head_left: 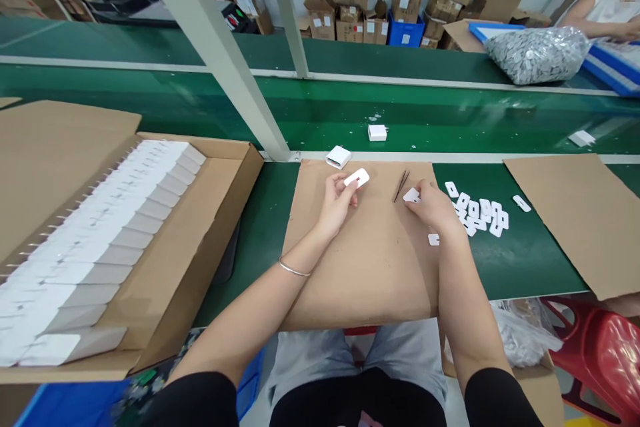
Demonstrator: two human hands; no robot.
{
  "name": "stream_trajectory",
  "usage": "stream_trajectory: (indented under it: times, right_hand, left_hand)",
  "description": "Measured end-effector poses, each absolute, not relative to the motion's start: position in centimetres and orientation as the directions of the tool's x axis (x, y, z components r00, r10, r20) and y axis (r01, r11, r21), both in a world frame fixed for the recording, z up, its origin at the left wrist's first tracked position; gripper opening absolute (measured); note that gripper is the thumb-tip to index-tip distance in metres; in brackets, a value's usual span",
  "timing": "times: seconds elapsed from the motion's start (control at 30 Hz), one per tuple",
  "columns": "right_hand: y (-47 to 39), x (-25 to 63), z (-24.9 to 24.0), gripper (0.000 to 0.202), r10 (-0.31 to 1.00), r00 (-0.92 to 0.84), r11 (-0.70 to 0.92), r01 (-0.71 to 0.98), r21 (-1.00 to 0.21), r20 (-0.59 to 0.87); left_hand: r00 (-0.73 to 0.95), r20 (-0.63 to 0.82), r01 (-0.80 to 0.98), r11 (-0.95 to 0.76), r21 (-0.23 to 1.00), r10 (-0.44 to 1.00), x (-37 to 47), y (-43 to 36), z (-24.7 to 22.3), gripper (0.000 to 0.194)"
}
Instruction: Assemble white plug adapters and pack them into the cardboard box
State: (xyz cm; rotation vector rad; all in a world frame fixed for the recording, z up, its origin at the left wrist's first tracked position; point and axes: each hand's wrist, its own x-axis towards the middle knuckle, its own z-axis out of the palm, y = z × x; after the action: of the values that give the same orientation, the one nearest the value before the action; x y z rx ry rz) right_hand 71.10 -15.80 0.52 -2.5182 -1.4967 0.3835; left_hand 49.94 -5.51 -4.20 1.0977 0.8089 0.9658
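My left hand holds a white plate with a small slot, tilted up between thumb and fingers. Over the right part of the cardboard sheet, my right hand pinches another white plate. Dark tweezers lie on the sheet between the hands. One loose white plate rests below my right hand, and a pile of similar plates lies to its right. A white open-ended housing sits at the sheet's back edge, beyond my left hand.
A cardboard box with rows of white housings stands at the left. A white adapter lies on the green belt. A metal post rises behind the box. Another cardboard sheet lies right. A person is at the far right.
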Motion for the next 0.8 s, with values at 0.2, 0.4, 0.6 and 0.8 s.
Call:
stream_trajectory:
  times: [0.2,0.4,0.6,0.8]
  right_hand:
    - [-13.4,68.8,-1.1,0.035,0.943,0.333,-0.295,0.847,-0.443,0.01]
    - [-12.8,69.1,-1.2,0.046,0.954,0.298,-0.249,0.834,-0.492,0.022]
    - [-12.5,70.1,-1.5,0.036,0.961,0.276,-0.227,0.832,-0.507,0.022]
    - [-11.7,70.2,-1.9,0.037,0.962,0.27,-0.227,0.853,-0.47,0.027]
  left_hand:
    - [0.374,-0.011,-0.267,0.119,0.956,0.927,49.8,-5.4,-4.4,0.056]
    - [0.317,-0.111,-0.474,0.259,0.842,0.942,49.5,-4.3,-3.2,0.046]
    - [0.227,-0.128,-0.539,0.233,0.809,0.966,46.5,-4.9,0.0,0.046]
    - [0.027,0.047,-0.24,-0.039,0.97,0.999,35.7,-8.6,3.3,0.051]
